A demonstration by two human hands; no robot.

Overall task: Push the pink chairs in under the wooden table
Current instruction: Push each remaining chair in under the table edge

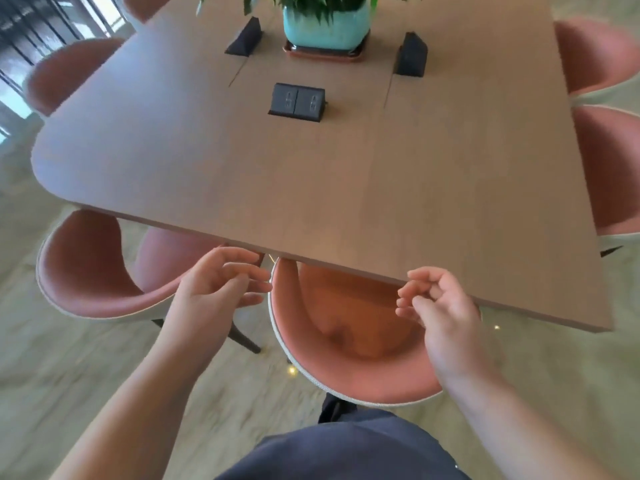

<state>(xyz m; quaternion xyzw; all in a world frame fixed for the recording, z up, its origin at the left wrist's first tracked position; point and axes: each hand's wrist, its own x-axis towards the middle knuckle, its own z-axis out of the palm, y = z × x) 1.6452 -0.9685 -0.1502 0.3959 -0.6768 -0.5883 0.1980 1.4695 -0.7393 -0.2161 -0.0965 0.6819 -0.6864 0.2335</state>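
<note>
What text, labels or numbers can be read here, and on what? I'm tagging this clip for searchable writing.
None can be read.
Black socket box on the wooden table: pale marks on its two panels, too blurred to read.
Teal plant pot, pink chairs: no writing visible.

Matt wooden table (450,188); pink chairs (349,327) in soft cloth
</note>
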